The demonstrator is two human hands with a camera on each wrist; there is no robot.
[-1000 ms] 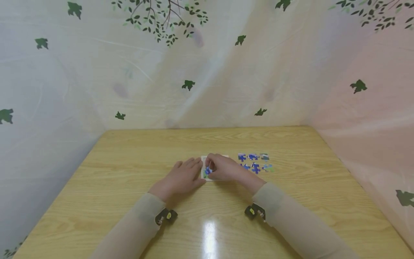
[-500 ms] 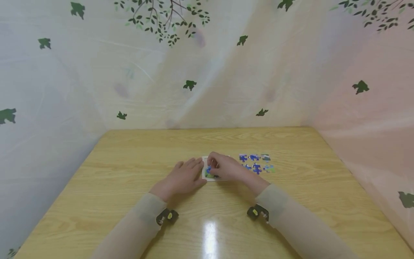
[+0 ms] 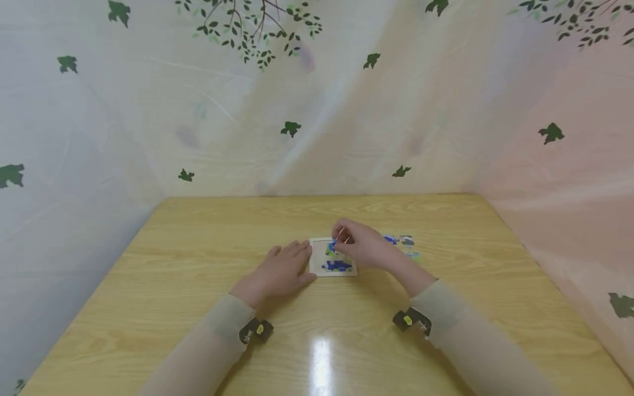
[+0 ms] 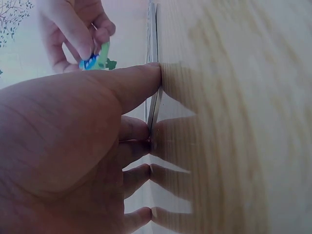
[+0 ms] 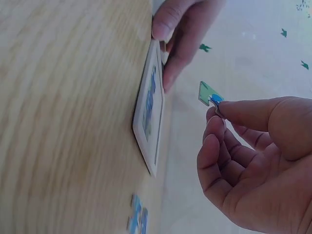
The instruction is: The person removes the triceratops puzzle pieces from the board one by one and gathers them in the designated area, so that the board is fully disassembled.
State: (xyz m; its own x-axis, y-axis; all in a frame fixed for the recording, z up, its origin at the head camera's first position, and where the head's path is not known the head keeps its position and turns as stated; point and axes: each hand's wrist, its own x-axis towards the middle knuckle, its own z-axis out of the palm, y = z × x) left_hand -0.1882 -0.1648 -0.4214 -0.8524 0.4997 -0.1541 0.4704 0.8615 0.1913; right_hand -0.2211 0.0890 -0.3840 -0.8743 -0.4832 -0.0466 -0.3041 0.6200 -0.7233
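My right hand (image 3: pixel 364 245) pinches a green and blue jigsaw piece (image 5: pixel 209 93) between thumb and fingertips, raised above the puzzle tray. The pale-framed tray (image 3: pixel 316 264) lies flat on the table, with joined dark blue pieces (image 3: pixel 338 266) along its near side. At the tray's left edge rests my left hand (image 3: pixel 277 270), its fingers fairly straight; in the left wrist view the thumb (image 4: pixel 141 85) and fingertips touch that edge. The right hand covers part of the tray's far right corner and some loose pieces.
Right of the tray lie several loose jigsaw pieces (image 3: pixel 407 240) on the wooden table (image 3: pixel 198 231), partly behind the right forearm. A leaf-printed cloth (image 3: pixel 337 110) hangs behind the table and at both sides.
My right hand has moved up and to the right with the jigsaw piece, uncovering the dark blue pieces in the tray. My left hand stays at the tray's edge.
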